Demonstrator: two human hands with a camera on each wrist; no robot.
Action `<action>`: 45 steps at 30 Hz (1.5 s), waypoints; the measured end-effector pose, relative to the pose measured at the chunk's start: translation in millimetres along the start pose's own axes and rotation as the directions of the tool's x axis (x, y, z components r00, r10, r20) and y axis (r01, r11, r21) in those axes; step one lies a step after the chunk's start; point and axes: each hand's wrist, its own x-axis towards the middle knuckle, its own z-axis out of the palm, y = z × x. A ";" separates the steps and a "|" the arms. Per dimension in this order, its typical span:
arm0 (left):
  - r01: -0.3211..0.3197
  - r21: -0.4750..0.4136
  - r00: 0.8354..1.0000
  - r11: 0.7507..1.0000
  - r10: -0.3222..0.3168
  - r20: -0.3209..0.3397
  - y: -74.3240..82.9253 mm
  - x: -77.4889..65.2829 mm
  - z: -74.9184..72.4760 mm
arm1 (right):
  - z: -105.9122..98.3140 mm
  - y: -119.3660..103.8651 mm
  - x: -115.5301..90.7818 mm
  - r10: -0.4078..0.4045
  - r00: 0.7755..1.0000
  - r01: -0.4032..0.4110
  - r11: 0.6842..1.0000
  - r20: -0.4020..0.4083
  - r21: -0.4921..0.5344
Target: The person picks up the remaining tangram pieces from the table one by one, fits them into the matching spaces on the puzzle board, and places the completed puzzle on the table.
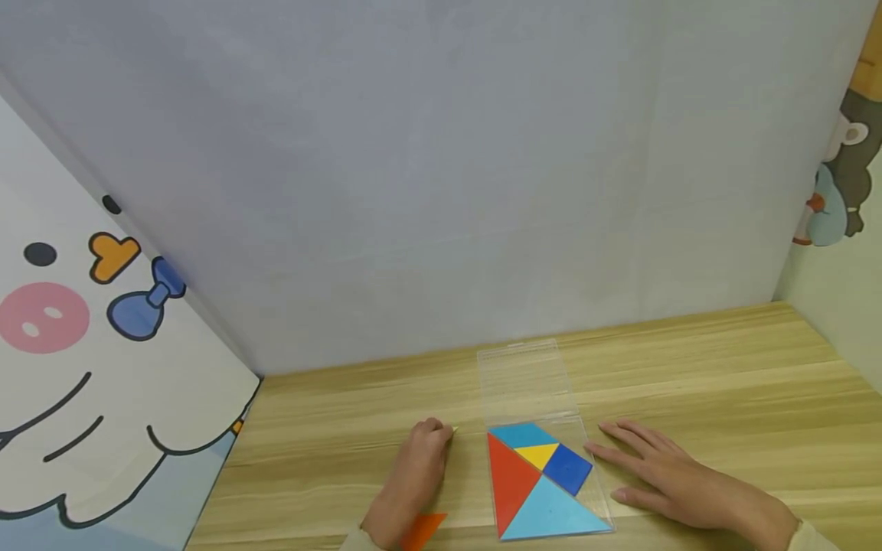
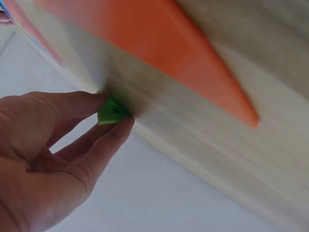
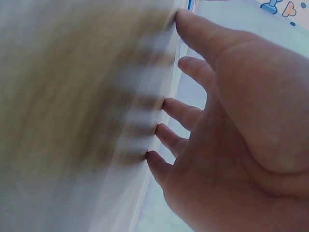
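Observation:
Thumb and fingers of my left hand [image 1: 422, 463] pinch a small green tangram piece [image 2: 112, 114] just over the table, left of the clear case; in the head view only its pale tip shows. An orange tangram piece [image 1: 424, 529] lies near that wrist, partly hidden by it. Spread on the table, my right hand [image 1: 678, 482] rests on its fingertips, one right at the case's edge. Inside the clear plastic case [image 1: 598, 490] lie a red triangle [image 1: 508, 478], a light blue triangle [image 1: 551, 514], a yellow triangle [image 1: 539, 455], a dark blue square [image 1: 568, 468] and a blue parallelogram [image 1: 522, 435].
The case's transparent lid [image 1: 527, 383] extends flat behind it on the wood-grain table [image 1: 331, 436]. A plain pale wall [image 1: 448, 191] rises at the table's back edge. Cartoon-printed panels [image 1: 103, 398] stand on the left and right.

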 end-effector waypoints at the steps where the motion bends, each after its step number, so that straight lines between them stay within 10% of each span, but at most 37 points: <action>1: -0.003 0.007 1.000 1.000 0.003 0.006 0.6 0.3 -0.9 | -0.1 0.0 0.0 0.000 1.000 0.000 1.000 0.000 0.000; 13: 0.036 0.068 0.998 0.997 -0.039 0.048 2.2 7.3 -2.5 | -1.1 -0.5 -1.1 0.023 1.000 -0.023 1.000 0.016 0.016; 31: 0.020 0.009 0.984 1.000 -0.018 -0.180 6.6 4.3 8.1 | -1.7 -0.7 -0.9 0.023 0.999 -0.023 0.999 0.025 0.025; 45: 0.019 -0.089 0.991 0.996 -0.030 -0.130 20.8 6.3 7.5 | 0.2 -0.4 -1.1 0.024 0.999 -0.024 0.999 0.024 0.024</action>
